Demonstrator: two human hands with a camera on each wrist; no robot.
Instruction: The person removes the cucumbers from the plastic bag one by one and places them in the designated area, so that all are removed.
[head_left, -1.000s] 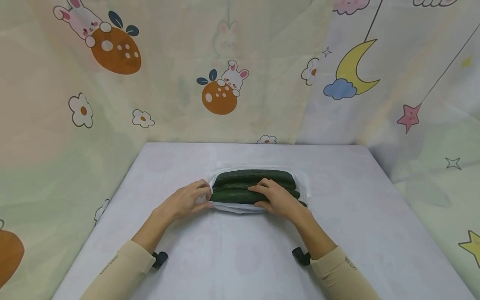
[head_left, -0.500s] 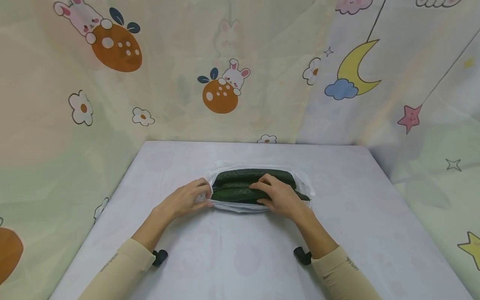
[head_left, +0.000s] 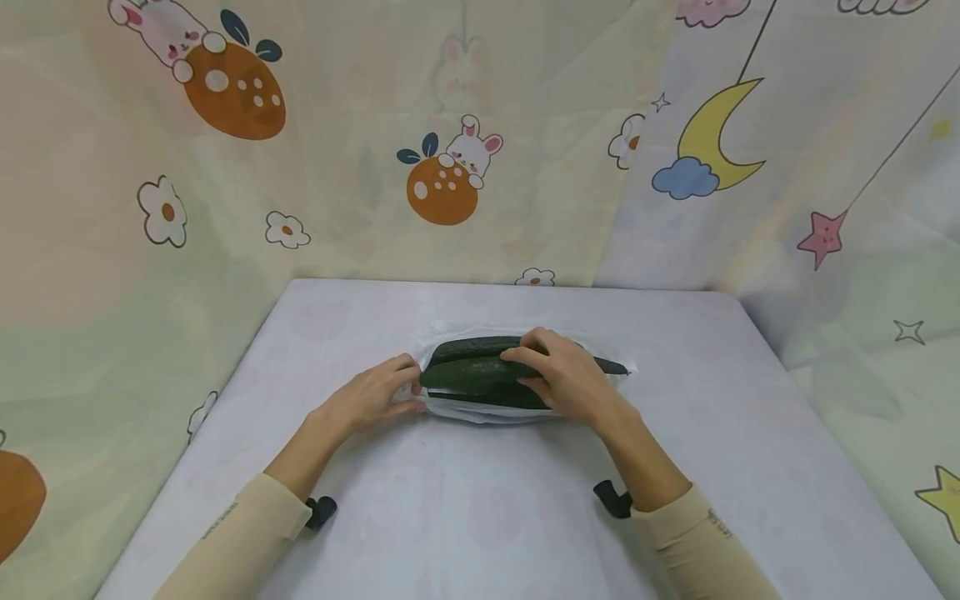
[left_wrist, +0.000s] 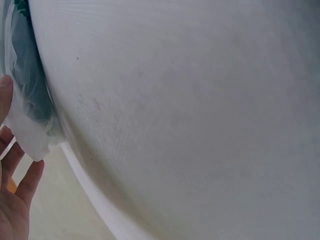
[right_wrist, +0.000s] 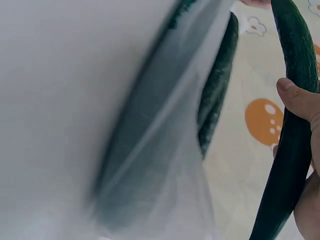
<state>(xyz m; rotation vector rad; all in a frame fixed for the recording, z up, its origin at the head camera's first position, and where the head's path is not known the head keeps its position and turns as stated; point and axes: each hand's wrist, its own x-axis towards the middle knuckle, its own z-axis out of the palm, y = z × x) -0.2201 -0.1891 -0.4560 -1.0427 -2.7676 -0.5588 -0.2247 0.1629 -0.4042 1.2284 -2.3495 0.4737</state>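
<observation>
A dark green cucumber (head_left: 468, 375) is gripped by my right hand (head_left: 570, 379); in the right wrist view the thumb lies across this raised cucumber (right_wrist: 282, 170), apart from the others. More cucumbers (head_left: 495, 401) lie in a thin white plastic bag (head_left: 480, 414) under and behind it. At the bag's left end, my left hand (head_left: 378, 392) pinches the plastic. The left wrist view shows its thumb on the near side of the bag (left_wrist: 30, 137) and fingers at the edge. Some fingers of the right hand are hidden behind the cucumber.
The bag lies on a white-covered table (head_left: 480, 500). A cloth backdrop (head_left: 337, 167) printed with rabbits, flowers and a moon stands behind and at both sides. Small black devices (head_left: 613, 498) sit at the wrists.
My right hand has raised one cucumber and moved it slightly away and right, uncovering the near cucumber below. The left hand stays at the bag's left end.
</observation>
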